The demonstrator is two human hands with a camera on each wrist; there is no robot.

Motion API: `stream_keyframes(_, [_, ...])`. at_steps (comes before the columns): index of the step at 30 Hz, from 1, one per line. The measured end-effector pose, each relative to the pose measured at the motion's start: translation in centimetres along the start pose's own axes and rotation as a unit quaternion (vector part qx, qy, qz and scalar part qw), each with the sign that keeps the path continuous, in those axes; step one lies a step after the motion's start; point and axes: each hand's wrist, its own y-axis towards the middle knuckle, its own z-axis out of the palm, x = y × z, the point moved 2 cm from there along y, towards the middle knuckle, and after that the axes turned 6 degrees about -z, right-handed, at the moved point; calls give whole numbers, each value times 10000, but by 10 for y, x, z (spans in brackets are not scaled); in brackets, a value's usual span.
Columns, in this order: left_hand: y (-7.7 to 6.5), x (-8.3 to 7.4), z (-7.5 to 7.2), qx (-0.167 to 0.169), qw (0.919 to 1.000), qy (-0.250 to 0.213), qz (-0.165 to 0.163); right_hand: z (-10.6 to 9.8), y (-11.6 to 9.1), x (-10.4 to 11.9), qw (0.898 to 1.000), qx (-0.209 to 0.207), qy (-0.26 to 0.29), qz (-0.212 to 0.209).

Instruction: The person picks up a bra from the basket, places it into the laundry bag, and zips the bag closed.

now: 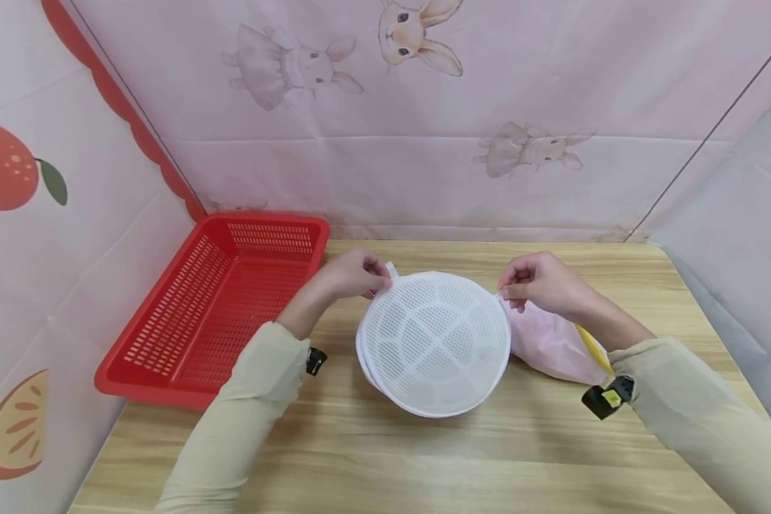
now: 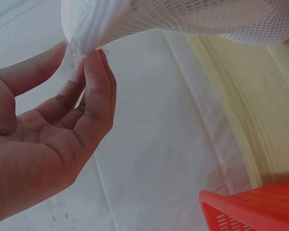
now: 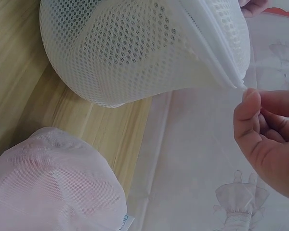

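Observation:
A round white mesh laundry bag (image 1: 437, 343) is held between both hands, its flat face with crossing bands turned toward the head camera. At its upper left rim my left hand (image 1: 360, 274) pinches the edge, close to a small white tab (image 1: 392, 270). My right hand (image 1: 542, 284) pinches the upper right edge between thumb and fingers, at the end of the zipper seam (image 3: 209, 48). The right wrist view shows the bag rounded out, its contents unclear. To the right lies a pink mesh bag (image 1: 549, 343), partly behind the right hand and wrist.
A red slotted plastic basket (image 1: 208, 285) stands at the left of the wooden table (image 1: 424, 464). Yellow trim (image 1: 593, 348) shows at the pink bag's right end. A pale curtain printed with rabbits (image 1: 424, 185) hangs behind the table.

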Motion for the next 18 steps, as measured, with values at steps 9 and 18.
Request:
stream_keyframes(9, [-1,2,7,58,9999,162,-20,-3,1,2,9997,-205,-80,-71])
stream_keyframes(18, [-3,5,24,-216,9962,-840,62,-13,9,2,9953,-918,-284,155])
